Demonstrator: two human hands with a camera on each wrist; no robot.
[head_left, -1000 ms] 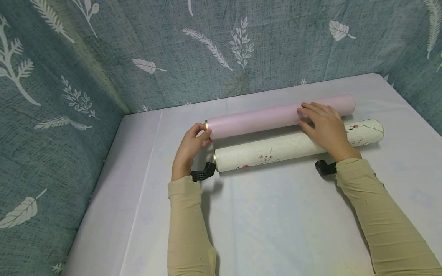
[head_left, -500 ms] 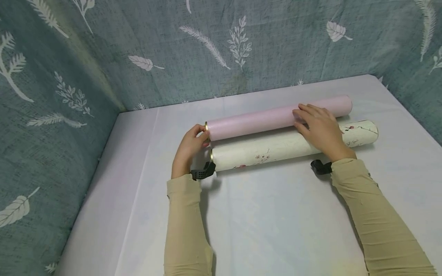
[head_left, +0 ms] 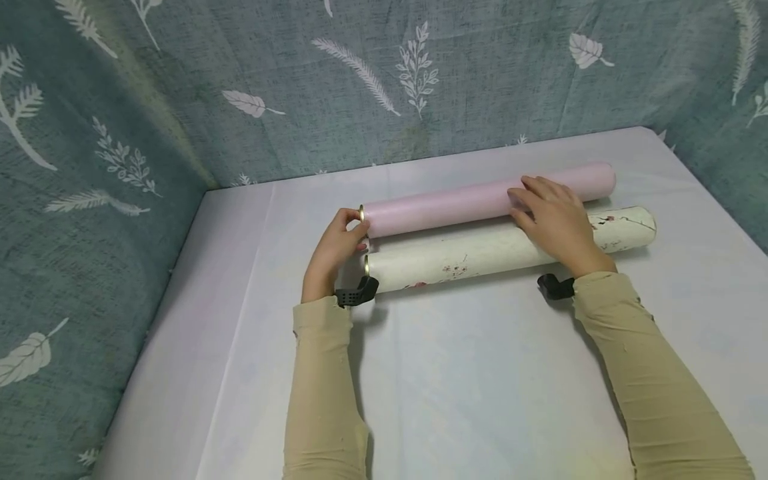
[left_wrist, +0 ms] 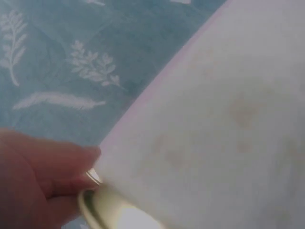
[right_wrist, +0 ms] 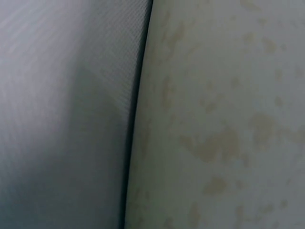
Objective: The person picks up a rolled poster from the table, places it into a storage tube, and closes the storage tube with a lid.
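Observation:
A long pink roll [head_left: 444, 207] with a gold rim at its left end lies farther back on the table. My left hand [head_left: 333, 248] pinches that end, thumb on the pink surface and fingers by the rim. Over the right half of the pink roll curl the fingers of my right hand [head_left: 555, 223], its thumb on the near side. In front, almost parallel, lies a white roll [head_left: 480, 257] with small reddish blossoms, partly hidden by my right hand. Its gold-rimmed end [left_wrist: 114, 207] shows close up in the left wrist view. The right wrist view shows the white roll [right_wrist: 219, 119] blurred.
Both rolls are on a table with a pale cloth [head_left: 456, 373]. A blue-green curtain [head_left: 300, 87] with white leaf prints hangs behind the table and at its sides. Black wrist cameras [head_left: 358, 292] sit on both wrists near the white roll.
The pink roll has shifted slightly to the right against the white roll, both hands keeping their hold. The head view has moved a little. The white roll appears still.

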